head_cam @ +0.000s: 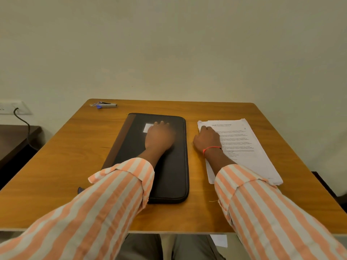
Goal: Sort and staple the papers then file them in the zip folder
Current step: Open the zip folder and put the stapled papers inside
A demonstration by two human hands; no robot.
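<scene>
Slippage threatens the loose white printed paper stack (pixel 249 147) at 3 o'clock if the right hand (pixel 207 139), curled on its corner (pinching or pressing, I cannot tell), drags it, while the left hand (pixel 159 136) lies flat on the black rectangular zip folder (pixel 169 177).

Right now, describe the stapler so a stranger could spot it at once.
Start at the orange-brown wooden table. Go to its far left corner, beyond the dark brown zip folder. There lies the small silver metal stapler, the only shiny thing there, with blue at one end.
</scene>
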